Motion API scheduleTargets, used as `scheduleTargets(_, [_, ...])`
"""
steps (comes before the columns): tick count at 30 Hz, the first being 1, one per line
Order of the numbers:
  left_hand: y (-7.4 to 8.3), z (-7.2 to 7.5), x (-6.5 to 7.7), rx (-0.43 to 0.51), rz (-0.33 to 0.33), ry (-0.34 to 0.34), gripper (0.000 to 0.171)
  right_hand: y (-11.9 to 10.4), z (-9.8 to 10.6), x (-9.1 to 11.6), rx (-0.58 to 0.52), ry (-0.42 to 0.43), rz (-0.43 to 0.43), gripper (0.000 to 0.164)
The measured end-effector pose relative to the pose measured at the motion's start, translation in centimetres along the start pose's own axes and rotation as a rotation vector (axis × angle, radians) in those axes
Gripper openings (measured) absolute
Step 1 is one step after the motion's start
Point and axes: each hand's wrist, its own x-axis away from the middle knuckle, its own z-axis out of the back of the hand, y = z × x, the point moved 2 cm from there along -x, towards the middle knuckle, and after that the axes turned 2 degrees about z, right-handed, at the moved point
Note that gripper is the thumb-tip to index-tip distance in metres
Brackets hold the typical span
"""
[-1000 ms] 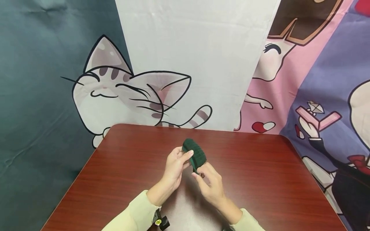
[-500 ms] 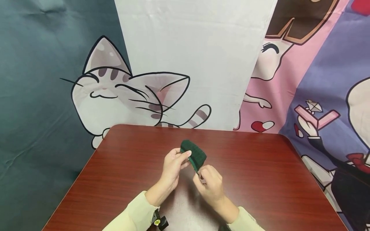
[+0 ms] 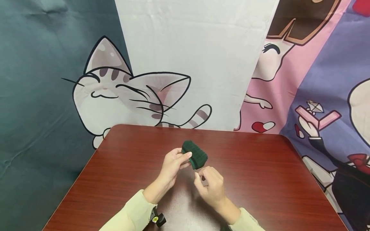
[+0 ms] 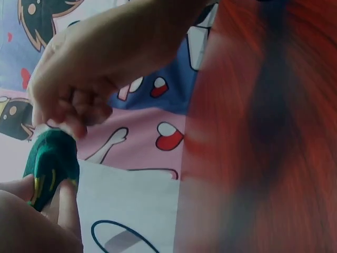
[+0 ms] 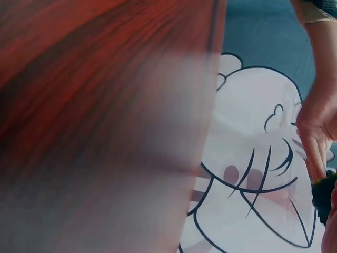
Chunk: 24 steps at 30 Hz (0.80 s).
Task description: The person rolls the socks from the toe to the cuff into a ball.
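Note:
A small dark green ribbed piece of soft fabric (image 3: 195,154) is held above the table; its exact kind is unclear. My left hand (image 3: 171,165) grips its left side, with the thumb on the face towards me and fingers behind. Yellow marks show on the inner side of the green fabric (image 4: 52,158) in the left wrist view. Just below its lower right end is my right hand (image 3: 212,186), fingers curled and thumb near the index finger. I see nothing between those fingertips. In the right wrist view, the left hand (image 5: 318,121) and fabric are partly cut off.
Both hands are over a reddish-brown wooden table (image 3: 130,154). Behind it hangs a printed cloth backdrop (image 3: 196,57) with a cartoon cat. A small black device (image 3: 158,218) is strapped to the left wrist.
The right hand has come away from the fabric's lower edge, which it was pulling down. That edge has sprung back and looks shorter and rounder. The left hand keeps its grip.

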Motion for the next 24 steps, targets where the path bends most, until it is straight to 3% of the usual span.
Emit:
scheduleTargets(2, [0.1, 0.3, -0.1, -0.055, 0.002, -0.022, 0.041, 0.0, 0.7, -0.6, -0.003, 0.007, -0.099, 0.012])
scheduleTargets(5, [0.1, 0.7, -0.4, -0.150, 0.000, -0.072, 0.040, 0.0, 1.8, -2.0, -0.043, -0.031, -0.334, 0.010])
scheduleTargets(8, [0.0, 1.0, -0.7, -0.224, -0.005, -0.133, 0.040, 0.2, 2.4, -2.9, -0.177, -0.159, -0.610, 0.017])
scheduleTargets(12, [-0.1, 1.2, -0.8, -0.294, 0.003, -0.201, 0.043, 1.2, 2.5, -2.5, -0.351, -0.333, -0.862, 0.031])
scheduleTargets(15, [-0.1, 1.2, -0.9, -0.343, 0.001, -0.224, 0.045, 2.3, 2.1, -1.3, -0.398, -0.394, -0.966, 0.036])
scheduleTargets(19, [-0.1, 1.2, -1.0, -0.375, -0.006, -0.238, 0.044, 3.5, 1.6, 0.2, -0.446, -0.404, -1.097, 0.040])
scheduleTargets(24, [-0.3, 1.3, -1.0, -0.415, 0.004, -0.245, 0.044, 3.9, 1.4, 0.8, -0.521, -0.425, -1.169, 0.042])
